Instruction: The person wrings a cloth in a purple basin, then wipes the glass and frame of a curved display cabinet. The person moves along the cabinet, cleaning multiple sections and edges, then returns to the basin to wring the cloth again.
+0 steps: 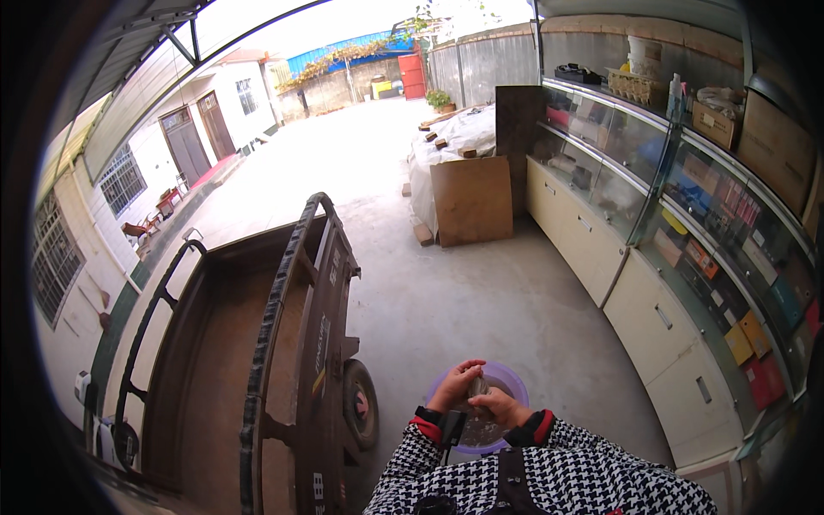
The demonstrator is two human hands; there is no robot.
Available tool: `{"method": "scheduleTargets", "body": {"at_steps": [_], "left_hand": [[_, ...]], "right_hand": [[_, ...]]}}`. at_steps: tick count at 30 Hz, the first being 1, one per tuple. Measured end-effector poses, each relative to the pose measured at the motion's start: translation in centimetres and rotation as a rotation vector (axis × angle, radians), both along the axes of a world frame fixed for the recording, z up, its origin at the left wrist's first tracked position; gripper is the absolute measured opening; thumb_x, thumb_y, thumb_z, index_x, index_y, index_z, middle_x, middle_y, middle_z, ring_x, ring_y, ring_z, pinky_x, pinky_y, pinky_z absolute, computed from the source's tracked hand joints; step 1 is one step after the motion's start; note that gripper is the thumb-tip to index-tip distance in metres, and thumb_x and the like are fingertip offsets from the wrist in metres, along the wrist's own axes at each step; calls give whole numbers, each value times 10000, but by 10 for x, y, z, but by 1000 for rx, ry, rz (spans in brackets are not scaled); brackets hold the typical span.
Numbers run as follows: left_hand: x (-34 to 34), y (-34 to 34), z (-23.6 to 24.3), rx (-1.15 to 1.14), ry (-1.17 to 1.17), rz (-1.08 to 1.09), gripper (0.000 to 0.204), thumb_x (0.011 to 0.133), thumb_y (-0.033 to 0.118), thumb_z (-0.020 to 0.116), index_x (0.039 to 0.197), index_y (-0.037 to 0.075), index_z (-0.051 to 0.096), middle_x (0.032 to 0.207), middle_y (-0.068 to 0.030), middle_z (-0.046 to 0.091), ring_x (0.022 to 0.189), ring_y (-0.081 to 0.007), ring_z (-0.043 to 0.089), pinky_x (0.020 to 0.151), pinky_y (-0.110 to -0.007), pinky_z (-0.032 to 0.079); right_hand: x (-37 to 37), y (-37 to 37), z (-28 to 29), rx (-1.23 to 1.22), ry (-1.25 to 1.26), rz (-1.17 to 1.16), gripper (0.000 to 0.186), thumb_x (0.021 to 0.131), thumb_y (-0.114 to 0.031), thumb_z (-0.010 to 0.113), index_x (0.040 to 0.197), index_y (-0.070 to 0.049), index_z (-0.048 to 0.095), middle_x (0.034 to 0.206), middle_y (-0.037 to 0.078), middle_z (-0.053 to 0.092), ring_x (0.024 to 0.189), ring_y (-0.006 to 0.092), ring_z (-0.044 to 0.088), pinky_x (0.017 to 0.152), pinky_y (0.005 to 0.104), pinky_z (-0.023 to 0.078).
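Note:
Both of my hands are together over a purple basin on the concrete floor. Brownish water with small pale bits shows inside it. My left hand is closed around the upper left side of a small grey-brown bundle, which looks like a wet, bunched cloth, though its kind is not certain. From the lower right, my right hand grips the same bundle, its thumb lying across it. The fingers hide much of the bundle. My checked sleeves with red and black cuffs reach over the basin's near side.
A brown cargo tricycle bed with a wheel stands close on my left. Glass display cabinets over cream cupboards line the right. Ahead, a brown board leans against a pile under a white sheet.

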State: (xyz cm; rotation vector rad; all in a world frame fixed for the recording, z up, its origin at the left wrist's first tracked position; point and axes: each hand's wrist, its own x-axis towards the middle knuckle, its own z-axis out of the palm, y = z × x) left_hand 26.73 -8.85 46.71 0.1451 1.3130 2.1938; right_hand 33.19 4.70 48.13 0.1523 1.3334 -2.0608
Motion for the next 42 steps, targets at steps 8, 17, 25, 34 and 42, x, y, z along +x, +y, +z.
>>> {"method": "scheduleTargets", "body": {"at_steps": [8,17,25,34,42], "left_hand": [[-4,23,-54,-717,396,118,187,844,134,490,947,50,622,712,-82,592,648,-177,552,583,-300,447],[-2,35,-53,-918,645,178,250,860,201,496,1047,49,560,768,-150,602,711,-211,592,652,-319,469],[-8,-2,101,136,331,-63,423,901,260,487,1244,28,404,1005,-82,555,919,-206,557,808,-326,452],[8,1,134,240,335,-190,202,901,133,477,1050,15,544,805,-47,561,751,-169,566,703,-300,482],[0,22,47,-482,388,-86,200,836,104,467,967,34,602,631,5,547,581,-79,508,551,-237,447]], "right_hand": [[-9,0,-50,310,344,37,192,737,-124,569,911,-44,557,714,20,565,612,128,522,536,276,418],[-10,8,-45,383,283,49,217,762,-145,564,949,-37,551,750,13,580,588,115,515,519,271,412],[0,20,92,-513,-32,-26,190,847,-207,456,850,-21,495,719,19,487,605,82,452,526,217,368],[12,6,102,-153,457,86,153,828,-177,463,809,-25,473,692,19,469,598,89,436,534,226,366],[-6,-3,8,75,184,7,123,789,-154,525,867,-59,532,733,30,529,638,118,515,529,245,409]]}}
